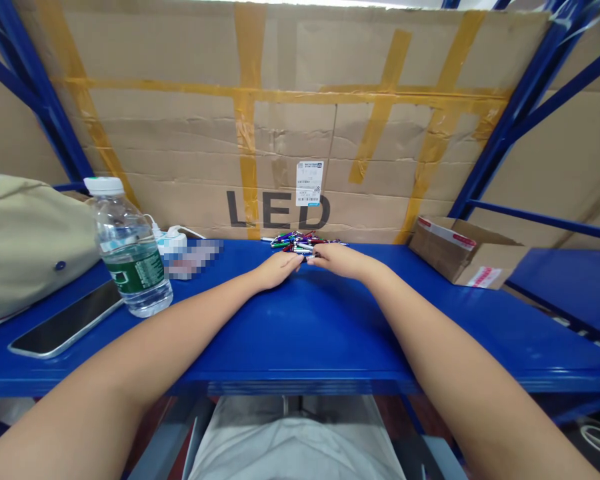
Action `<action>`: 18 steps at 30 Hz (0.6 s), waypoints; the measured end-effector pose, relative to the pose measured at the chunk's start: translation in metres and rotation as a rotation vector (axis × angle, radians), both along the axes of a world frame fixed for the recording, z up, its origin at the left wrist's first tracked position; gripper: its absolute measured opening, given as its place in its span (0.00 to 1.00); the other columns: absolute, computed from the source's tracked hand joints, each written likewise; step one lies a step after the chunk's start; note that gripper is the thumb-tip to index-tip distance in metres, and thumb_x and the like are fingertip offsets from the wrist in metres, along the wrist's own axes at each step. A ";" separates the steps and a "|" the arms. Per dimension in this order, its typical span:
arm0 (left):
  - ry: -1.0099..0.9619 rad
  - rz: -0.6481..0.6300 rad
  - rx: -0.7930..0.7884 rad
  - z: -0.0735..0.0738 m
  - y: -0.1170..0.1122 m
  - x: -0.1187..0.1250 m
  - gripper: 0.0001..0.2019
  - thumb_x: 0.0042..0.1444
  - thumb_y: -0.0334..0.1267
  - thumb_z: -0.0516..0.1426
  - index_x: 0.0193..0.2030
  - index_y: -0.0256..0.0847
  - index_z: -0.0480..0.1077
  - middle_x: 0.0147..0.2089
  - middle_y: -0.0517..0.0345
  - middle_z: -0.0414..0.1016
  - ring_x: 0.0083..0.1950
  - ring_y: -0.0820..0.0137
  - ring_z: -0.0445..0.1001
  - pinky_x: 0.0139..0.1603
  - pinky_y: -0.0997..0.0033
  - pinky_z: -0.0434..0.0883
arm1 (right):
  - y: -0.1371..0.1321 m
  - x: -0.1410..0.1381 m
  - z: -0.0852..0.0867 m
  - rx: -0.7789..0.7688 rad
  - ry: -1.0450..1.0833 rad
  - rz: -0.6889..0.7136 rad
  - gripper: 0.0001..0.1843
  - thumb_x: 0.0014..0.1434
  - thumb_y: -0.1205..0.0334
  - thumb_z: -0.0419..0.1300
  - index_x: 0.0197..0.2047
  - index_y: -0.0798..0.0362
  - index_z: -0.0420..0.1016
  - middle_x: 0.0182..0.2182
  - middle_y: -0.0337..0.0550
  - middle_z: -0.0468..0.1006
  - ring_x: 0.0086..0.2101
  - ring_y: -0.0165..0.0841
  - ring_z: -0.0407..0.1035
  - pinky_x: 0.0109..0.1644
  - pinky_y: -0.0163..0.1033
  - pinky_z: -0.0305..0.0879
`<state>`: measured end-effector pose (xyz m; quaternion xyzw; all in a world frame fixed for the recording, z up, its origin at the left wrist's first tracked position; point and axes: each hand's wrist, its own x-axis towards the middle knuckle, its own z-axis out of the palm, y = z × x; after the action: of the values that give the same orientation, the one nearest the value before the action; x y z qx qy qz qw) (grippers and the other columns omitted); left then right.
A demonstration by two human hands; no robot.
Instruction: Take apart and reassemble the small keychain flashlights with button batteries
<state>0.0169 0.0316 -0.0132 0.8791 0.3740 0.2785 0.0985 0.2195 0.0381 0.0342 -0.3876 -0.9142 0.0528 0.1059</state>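
A small heap of coloured metal pieces (300, 241), red, green, blue and silver, lies on the blue shelf (330, 327) against the cardboard wall. Both arms reach far forward to it. My left hand (276, 268) lies palm down, fingers together, with its fingertips at the near edge of the heap. My right hand (339, 259) rests just to the right of it, its fingers curled in at the heap. Whether either hand pinches a piece is hidden by the fingers.
A water bottle (130, 257) stands at the left, with a phone (65, 323) lying flat and a beige bag (25, 240) beside it. A white charger (173, 239) sits behind the bottle. An open cardboard box (463, 252) sits at the right. A large taped carton marked LED (280, 133) backs the shelf.
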 end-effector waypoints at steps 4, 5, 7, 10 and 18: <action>-0.048 0.016 0.012 0.003 -0.004 0.002 0.16 0.65 0.45 0.46 0.47 0.39 0.70 0.35 0.57 0.74 0.36 0.68 0.71 0.39 0.69 0.67 | 0.000 -0.001 -0.003 -0.100 0.013 -0.049 0.11 0.63 0.56 0.54 0.37 0.55 0.68 0.31 0.43 0.75 0.23 0.28 0.66 0.29 0.34 0.58; -0.038 0.022 0.013 0.004 -0.005 0.003 0.16 0.64 0.45 0.48 0.50 0.40 0.69 0.35 0.57 0.75 0.36 0.67 0.72 0.39 0.69 0.67 | 0.000 -0.001 -0.004 -0.141 0.012 -0.050 0.11 0.63 0.55 0.54 0.38 0.55 0.68 0.30 0.42 0.74 0.22 0.27 0.65 0.28 0.34 0.57; 0.003 0.020 0.007 0.004 -0.007 0.005 0.16 0.62 0.45 0.51 0.51 0.40 0.69 0.36 0.56 0.75 0.36 0.67 0.72 0.38 0.69 0.67 | 0.000 -0.001 -0.005 -0.175 0.006 -0.036 0.12 0.63 0.54 0.54 0.37 0.55 0.68 0.29 0.40 0.74 0.20 0.27 0.65 0.27 0.34 0.57; 0.030 -0.022 0.057 0.003 -0.006 0.006 0.12 0.62 0.42 0.51 0.45 0.40 0.72 0.40 0.55 0.76 0.40 0.66 0.72 0.41 0.68 0.67 | -0.001 -0.002 -0.005 -0.181 0.019 -0.026 0.12 0.62 0.54 0.54 0.36 0.55 0.67 0.25 0.38 0.72 0.20 0.27 0.64 0.27 0.34 0.57; -0.063 0.067 0.107 -0.001 0.000 0.005 0.05 0.60 0.38 0.55 0.37 0.39 0.68 0.37 0.55 0.73 0.38 0.67 0.72 0.41 0.66 0.69 | 0.002 0.005 -0.003 -0.537 0.251 -0.014 0.15 0.67 0.57 0.46 0.34 0.55 0.67 0.17 0.34 0.65 0.19 0.26 0.63 0.26 0.32 0.63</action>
<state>0.0223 0.0314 -0.0144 0.8609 0.3844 0.3288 0.0539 0.2244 0.0398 0.0310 -0.3984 -0.8447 0.3395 0.1121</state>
